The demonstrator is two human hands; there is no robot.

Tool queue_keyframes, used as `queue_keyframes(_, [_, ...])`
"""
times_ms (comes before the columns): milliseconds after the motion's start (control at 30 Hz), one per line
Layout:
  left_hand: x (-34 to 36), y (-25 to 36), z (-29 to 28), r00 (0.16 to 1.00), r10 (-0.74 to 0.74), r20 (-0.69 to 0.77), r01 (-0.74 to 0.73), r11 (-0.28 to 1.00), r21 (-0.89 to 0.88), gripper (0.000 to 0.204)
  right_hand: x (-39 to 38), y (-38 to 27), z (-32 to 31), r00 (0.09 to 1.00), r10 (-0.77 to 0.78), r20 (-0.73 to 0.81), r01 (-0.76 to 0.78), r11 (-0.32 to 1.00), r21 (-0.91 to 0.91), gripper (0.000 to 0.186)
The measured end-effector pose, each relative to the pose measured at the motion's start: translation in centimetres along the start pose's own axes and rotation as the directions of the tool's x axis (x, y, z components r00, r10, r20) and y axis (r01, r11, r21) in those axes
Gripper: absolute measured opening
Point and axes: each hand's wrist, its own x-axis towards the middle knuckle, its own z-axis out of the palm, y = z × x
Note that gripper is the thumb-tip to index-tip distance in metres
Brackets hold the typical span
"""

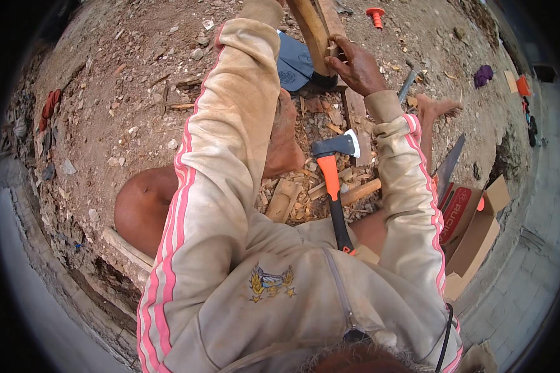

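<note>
A light wooden handle (311, 34) rises from the dark socket of a blue-grey hoe blade (294, 62), at the top of the head view. My right hand (359, 68) has its thumb and fingers closed on the handle's right side, just above the socket. My left sleeve reaches up to the top edge, and the left hand lies beyond it. Between my legs an axe (335, 180) with an orange and black handle leans against my lap, its head resting near a wooden beam (356, 115).
Wood chips and cut pieces (284, 200) litter the ground below my hands. At the right are a metal tool (407, 86), a saw blade (450, 160) and an open cardboard box (479, 245). An orange plastic piece (375, 17) and purple cloth (483, 76) lie farther off.
</note>
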Motion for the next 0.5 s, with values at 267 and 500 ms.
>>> queue_keyframes(267, [-4.3, -0.4, 1.8, 0.987, -0.053, -0.153, 0.019, 0.977, -0.213, 0.018, 2.4, -4.0, -6.6, 0.892, 0.093, -0.442, -0.068, 0.995, 0.072, 0.049])
queue_keyframes(500, [-6.4, 1.4, 1.8, 0.97, -0.025, -0.242, -0.024, 0.98, -0.198, 0.017, -4.2, 0.3, -3.9, 0.954, 0.213, -0.212, -0.151, 0.95, 0.274, 0.049])
